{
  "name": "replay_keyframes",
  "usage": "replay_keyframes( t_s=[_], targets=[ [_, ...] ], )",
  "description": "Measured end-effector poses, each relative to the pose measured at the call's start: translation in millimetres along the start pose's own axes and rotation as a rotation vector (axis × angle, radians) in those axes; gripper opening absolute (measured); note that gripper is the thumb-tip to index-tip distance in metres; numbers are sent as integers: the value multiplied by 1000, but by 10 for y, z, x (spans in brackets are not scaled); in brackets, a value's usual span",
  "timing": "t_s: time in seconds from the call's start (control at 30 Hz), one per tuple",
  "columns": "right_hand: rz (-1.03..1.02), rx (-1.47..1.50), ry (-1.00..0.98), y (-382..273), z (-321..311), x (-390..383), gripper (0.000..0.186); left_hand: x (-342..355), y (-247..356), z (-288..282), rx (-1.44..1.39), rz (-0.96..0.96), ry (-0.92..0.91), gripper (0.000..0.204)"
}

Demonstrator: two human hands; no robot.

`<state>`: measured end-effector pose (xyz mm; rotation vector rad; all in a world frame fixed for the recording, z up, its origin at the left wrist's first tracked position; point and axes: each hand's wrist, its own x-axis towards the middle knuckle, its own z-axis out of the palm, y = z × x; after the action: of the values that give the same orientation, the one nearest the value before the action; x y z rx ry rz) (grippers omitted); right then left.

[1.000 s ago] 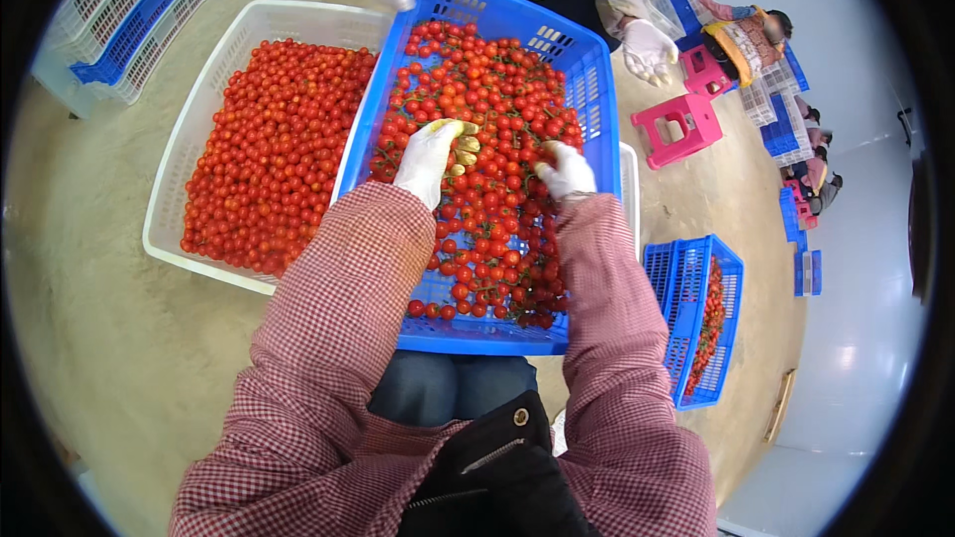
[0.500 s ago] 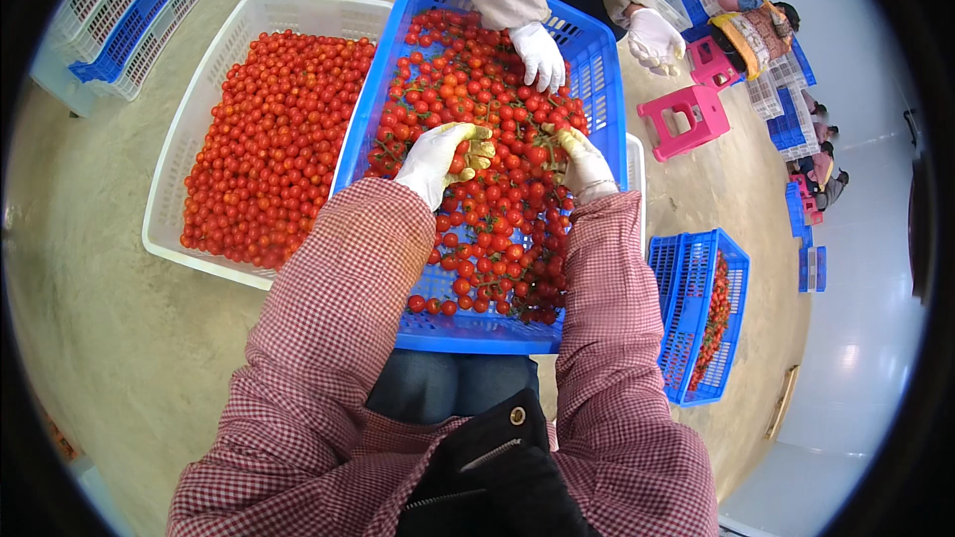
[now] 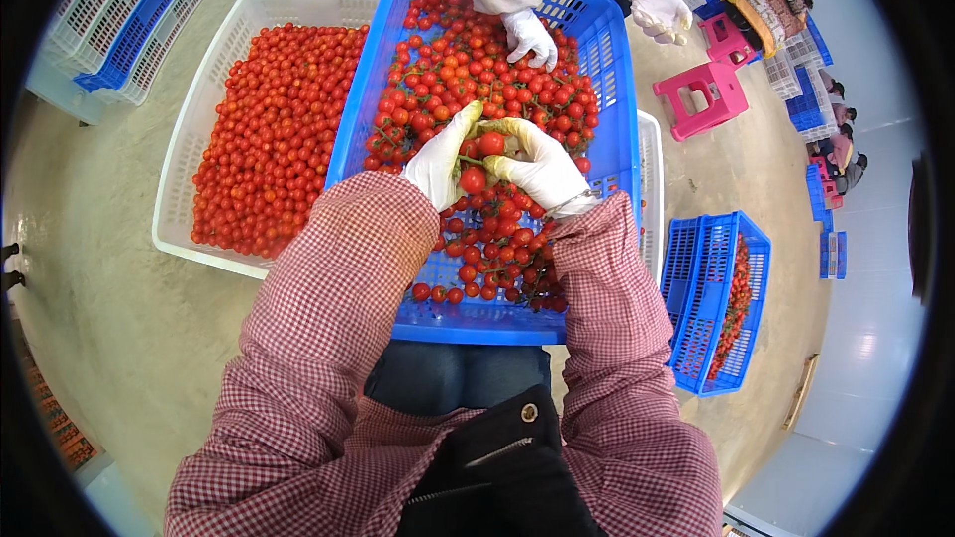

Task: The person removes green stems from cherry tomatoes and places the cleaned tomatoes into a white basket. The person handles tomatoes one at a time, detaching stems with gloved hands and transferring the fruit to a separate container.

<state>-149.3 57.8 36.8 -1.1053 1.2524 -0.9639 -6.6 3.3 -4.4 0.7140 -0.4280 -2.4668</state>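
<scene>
My left hand (image 3: 443, 161), in a white glove with yellow-green stained fingertips, is closed on a small bunch of cherry tomatoes (image 3: 473, 180) with a green stem. Against it, my right hand (image 3: 538, 165), gloved alike, curls its fingers around the same bunch; the fingertips partly hide one another. Both hands are over a blue crate (image 3: 418, 323) holding many red cherry tomatoes on green vines. At the crate's far side a co-worker's white-gloved hand (image 3: 530, 38) rests on the tomatoes. The co-worker's other gloved hand (image 3: 661, 11) is beyond the crate's right rim.
To the left stands a white crate (image 3: 179, 201) full of loose cherry tomatoes. Another white crate (image 3: 651, 171) shows under the blue one. Blue crates (image 3: 731, 308) with tomatoes are at right, near pink stools (image 3: 701, 99). Stacked crates (image 3: 124, 25) stand far left; other people sit far right.
My right hand has moved left and in toward my left hand; they now meet at the bunch. The co-worker's hand in the crate has shifted slightly left. The view has shifted a little.
</scene>
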Motion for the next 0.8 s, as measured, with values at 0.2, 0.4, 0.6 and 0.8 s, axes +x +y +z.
replay_keyframes(
  t_s=[0.2,0.4,0.6,0.8],
  targets=[
    [-162,-290,181,54,41,8,52,1,1,62,-137,51,25,34],
    [-219,-454,358,13,21,-22,44,-16,13,40,-106,14,-4,34],
    [-172,-145,273,-4,10,-23,26,13,-12,71,-87,21,165,31],
    [-489,-653,406,-89,103,-65,26,48,-17,47,-105,134,181,26]
  ],
)
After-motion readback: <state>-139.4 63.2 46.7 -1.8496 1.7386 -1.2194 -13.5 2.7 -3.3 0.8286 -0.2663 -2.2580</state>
